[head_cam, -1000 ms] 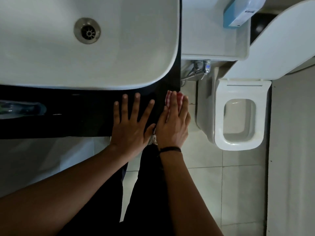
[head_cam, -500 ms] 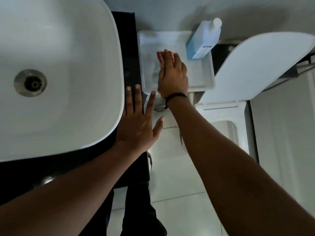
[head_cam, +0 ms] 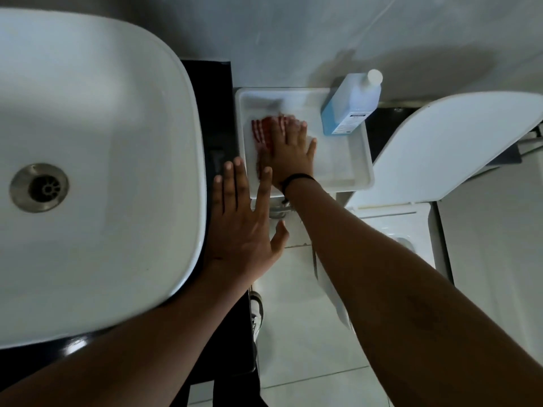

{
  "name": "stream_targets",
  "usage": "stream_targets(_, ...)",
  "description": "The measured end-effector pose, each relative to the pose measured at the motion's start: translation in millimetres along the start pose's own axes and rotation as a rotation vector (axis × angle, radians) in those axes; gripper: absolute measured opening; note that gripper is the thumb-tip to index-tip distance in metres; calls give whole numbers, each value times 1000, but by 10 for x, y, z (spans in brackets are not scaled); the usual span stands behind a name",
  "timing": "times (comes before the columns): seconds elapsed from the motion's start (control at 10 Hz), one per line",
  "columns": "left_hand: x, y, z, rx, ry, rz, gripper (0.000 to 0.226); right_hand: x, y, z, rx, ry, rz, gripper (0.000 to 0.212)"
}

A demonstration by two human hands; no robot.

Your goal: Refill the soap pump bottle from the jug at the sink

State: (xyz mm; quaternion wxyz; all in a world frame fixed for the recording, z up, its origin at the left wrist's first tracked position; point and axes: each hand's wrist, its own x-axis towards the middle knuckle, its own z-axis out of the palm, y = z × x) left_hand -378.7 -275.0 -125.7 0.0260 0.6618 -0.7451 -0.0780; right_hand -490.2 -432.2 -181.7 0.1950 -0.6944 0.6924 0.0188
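Observation:
A blue jug (head_cam: 351,105) with a white cap stands at the back right corner of the white toilet tank lid (head_cam: 346,168). My right hand (head_cam: 289,155) lies flat on a red-and-white cloth (head_cam: 263,130), blurred, pressing it onto the left half of that lid. A dark band circles the wrist. My left hand (head_cam: 244,227) hovers open with fingers spread over the gap between the black counter (head_cam: 217,113) and the tank, holding nothing. No soap pump bottle is in view.
A white basin (head_cam: 102,171) with a metal drain (head_cam: 39,188) fills the left side on the black counter. To the right, the toilet lid (head_cam: 458,142) stands raised above the seat (head_cam: 402,227). Pale floor tiles and my shoe (head_cam: 256,312) lie below.
My right hand carried the cloth from the counter's edge up onto the tank lid and now rubs it there. The view swung right and forward; the left hand stays flat and open.

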Motion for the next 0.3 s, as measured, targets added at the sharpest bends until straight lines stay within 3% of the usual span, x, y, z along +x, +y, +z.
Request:
stream_targets(0.1,-44,17,-103,-38,-17,-12,100,-672,205,-261,162,127,143,64)
stream_targets(0.3,155,221,-763,-189,240,104,102,-2820,469,-1026,495,257,184,55)
